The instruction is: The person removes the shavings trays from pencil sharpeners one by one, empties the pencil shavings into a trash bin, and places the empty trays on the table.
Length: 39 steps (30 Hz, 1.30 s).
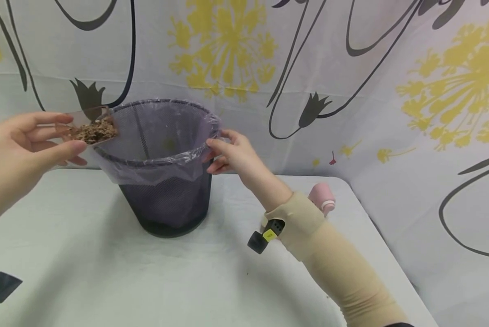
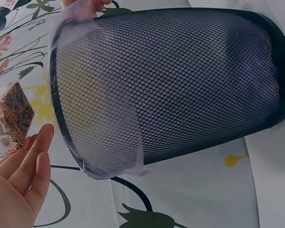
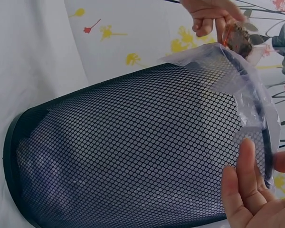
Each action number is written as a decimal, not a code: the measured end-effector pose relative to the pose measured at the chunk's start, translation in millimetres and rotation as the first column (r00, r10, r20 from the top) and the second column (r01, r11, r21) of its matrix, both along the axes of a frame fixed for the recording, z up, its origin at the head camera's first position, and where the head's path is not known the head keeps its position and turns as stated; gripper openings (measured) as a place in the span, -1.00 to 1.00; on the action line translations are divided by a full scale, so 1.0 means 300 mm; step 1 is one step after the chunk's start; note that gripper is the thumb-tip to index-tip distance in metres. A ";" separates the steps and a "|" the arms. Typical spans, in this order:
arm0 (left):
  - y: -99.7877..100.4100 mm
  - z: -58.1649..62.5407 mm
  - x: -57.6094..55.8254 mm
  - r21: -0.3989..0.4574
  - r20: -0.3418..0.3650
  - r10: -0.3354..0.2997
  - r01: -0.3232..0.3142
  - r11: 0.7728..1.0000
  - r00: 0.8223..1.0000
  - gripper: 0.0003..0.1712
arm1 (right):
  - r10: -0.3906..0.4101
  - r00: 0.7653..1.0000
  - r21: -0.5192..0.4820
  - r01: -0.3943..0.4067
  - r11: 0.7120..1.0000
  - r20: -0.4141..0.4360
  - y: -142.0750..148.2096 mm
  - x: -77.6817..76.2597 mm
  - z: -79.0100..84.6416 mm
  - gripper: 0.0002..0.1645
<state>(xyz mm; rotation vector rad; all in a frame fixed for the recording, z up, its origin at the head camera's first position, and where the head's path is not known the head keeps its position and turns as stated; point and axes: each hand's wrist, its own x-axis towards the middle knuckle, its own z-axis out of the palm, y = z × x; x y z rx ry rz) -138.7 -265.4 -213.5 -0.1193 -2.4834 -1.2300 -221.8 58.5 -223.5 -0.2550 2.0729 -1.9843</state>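
My left hand [image 1: 36, 141] grips a small clear plastic box [image 1: 95, 129] between thumb and fingers. Brown, crumbly bits lie inside it, and the left wrist view shows orange-red lines on its side. The box is tilted beside the left rim of a dark mesh trash can [image 1: 170, 204]. A thin translucent bag [image 1: 154, 175] lines the can and folds down over its rim. At the can's right side, my right hand [image 1: 238, 156] pinches the lined rim, thumb on one side and fingers [image 3: 247, 161] against the outer mesh.
The can stands on a white-covered table [image 1: 146, 281] near its back edge, close to a flower-patterned cloth backdrop [image 1: 330, 59]. A pink bottle-like object [image 1: 322, 196] lies at the back right, partly behind my right forearm.
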 end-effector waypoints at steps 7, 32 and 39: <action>0.000 0.023 -0.018 -0.050 0.012 0.024 -0.023 0.999 1.000 -0.26 | 0.011 1.000 -0.068 -0.010 0.998 0.022 -0.012 0.010 -0.018 -0.19; -0.027 0.080 -0.118 -0.152 -0.068 0.128 -0.137 0.979 0.989 -0.18 | 0.015 1.000 -0.093 -0.016 0.996 -0.012 -0.012 0.007 -0.031 -0.20; -0.012 0.096 -0.125 -0.216 -0.024 0.182 -0.182 0.959 0.983 -0.11 | 0.013 1.000 -0.088 -0.014 0.996 -0.009 -0.009 0.010 -0.028 -0.21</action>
